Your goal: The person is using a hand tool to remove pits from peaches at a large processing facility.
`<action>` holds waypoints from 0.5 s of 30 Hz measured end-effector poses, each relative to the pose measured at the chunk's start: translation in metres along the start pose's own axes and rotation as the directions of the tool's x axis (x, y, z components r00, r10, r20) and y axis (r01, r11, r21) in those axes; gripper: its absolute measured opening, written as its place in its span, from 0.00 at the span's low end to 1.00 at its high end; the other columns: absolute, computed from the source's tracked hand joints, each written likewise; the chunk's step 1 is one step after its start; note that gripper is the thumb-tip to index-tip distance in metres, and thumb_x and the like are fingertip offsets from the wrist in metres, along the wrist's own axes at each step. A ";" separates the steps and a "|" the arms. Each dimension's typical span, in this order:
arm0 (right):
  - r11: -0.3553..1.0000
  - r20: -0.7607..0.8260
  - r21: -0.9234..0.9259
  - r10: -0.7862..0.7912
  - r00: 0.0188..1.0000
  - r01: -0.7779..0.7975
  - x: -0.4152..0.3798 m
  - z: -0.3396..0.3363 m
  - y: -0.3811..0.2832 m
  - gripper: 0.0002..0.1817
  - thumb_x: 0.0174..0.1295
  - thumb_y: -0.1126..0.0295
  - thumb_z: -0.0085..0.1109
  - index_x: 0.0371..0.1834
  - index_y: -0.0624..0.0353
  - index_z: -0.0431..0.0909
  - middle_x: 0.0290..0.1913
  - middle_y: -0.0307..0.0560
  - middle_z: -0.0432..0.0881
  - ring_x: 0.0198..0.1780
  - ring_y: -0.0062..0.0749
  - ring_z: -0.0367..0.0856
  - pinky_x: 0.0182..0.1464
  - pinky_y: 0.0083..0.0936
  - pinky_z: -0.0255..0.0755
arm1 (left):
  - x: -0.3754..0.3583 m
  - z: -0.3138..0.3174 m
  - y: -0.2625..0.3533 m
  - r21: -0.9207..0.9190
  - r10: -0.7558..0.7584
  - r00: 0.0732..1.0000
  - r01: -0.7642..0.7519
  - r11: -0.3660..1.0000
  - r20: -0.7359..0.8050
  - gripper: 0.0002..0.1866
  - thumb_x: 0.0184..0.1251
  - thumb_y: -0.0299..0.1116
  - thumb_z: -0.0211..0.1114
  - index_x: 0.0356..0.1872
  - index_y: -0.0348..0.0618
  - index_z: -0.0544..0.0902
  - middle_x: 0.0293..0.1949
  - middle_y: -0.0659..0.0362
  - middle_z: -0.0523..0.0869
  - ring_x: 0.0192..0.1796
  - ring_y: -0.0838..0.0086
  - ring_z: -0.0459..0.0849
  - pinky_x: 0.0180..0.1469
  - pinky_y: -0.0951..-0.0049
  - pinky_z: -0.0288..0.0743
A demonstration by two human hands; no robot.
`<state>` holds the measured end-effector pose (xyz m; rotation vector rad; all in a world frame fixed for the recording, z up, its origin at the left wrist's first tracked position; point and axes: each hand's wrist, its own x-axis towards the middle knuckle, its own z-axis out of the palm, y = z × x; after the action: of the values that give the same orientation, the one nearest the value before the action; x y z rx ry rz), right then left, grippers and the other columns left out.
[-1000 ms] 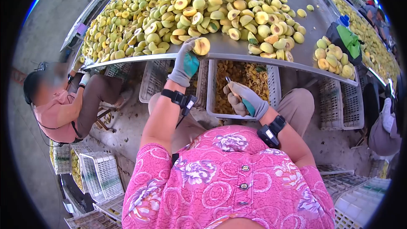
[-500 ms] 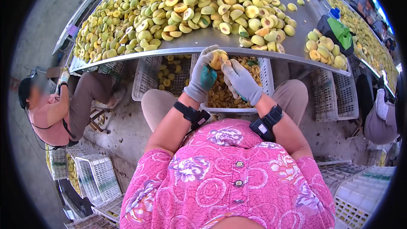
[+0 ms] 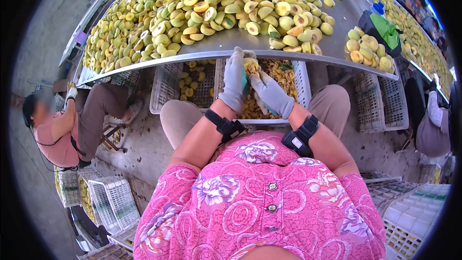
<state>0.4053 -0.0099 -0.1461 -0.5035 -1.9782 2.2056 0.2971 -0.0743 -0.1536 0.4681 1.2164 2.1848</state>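
Both hands wear grey gloves with green palms and meet just below the metal table's front edge. My left hand (image 3: pixel 234 81) is closed round a yellow-green fruit half (image 3: pixel 250 65), which shows between the hands. My right hand (image 3: pixel 272 94) has its fingers pressed together at the fruit's lower right side; anything within them is too small to make out. Beneath the hands, a white crate (image 3: pixel 302 84) holds many small yellow-brown fruit pieces (image 3: pixel 262 110). Beyond the edge, a large heap of halved fruit (image 3: pixel 211 7) lies on the metal table (image 3: pixel 337 43).
Left of the lap crate is another crate (image 3: pixel 159 89) with fruit halves. A small fruit pile (image 3: pixel 369 50) and a dark bag with green cloth (image 3: pixel 386 31) are at the table's right. A person (image 3: pixel 57 127) sits at left, another at far right (image 3: pixel 432 132).
My left hand has turned more upright, and the fruit half has tilted and sits lower, more hidden between the gloves. My right hand has moved slightly down.
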 end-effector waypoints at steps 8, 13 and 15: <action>0.995 0.000 0.101 0.013 1.000 -0.013 -0.001 0.000 0.006 0.14 0.73 0.54 0.44 0.43 0.54 0.69 0.20 0.36 0.72 0.11 0.20 0.64 0.14 0.18 0.61 | 0.003 0.008 0.003 -0.012 -0.068 0.998 0.068 0.998 0.015 0.28 0.73 0.56 0.50 0.35 0.36 0.79 0.30 0.55 0.81 0.29 0.69 0.80 0.33 0.70 0.79; 0.947 0.089 0.262 0.166 0.982 -0.184 -0.008 0.000 -0.005 0.15 0.72 0.51 0.46 0.41 0.49 0.67 0.18 0.35 0.70 0.09 0.20 0.62 0.10 0.20 0.55 | 0.004 0.008 0.009 -0.145 -0.183 0.983 0.185 0.972 0.029 0.28 0.72 0.57 0.50 0.35 0.36 0.79 0.29 0.55 0.81 0.28 0.70 0.80 0.33 0.70 0.79; 0.945 0.083 0.275 0.159 0.984 -0.176 -0.008 0.001 -0.003 0.15 0.71 0.50 0.46 0.41 0.48 0.67 0.18 0.34 0.69 0.09 0.19 0.62 0.09 0.20 0.55 | 0.005 0.004 0.004 -0.002 -0.119 0.993 0.119 0.993 0.018 0.30 0.70 0.61 0.50 0.37 0.37 0.79 0.31 0.53 0.82 0.29 0.66 0.82 0.35 0.69 0.80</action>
<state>0.4125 -0.0132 -0.1413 -0.5901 -1.6592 2.5799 0.2939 -0.0702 -0.1478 0.4024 1.2007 2.0773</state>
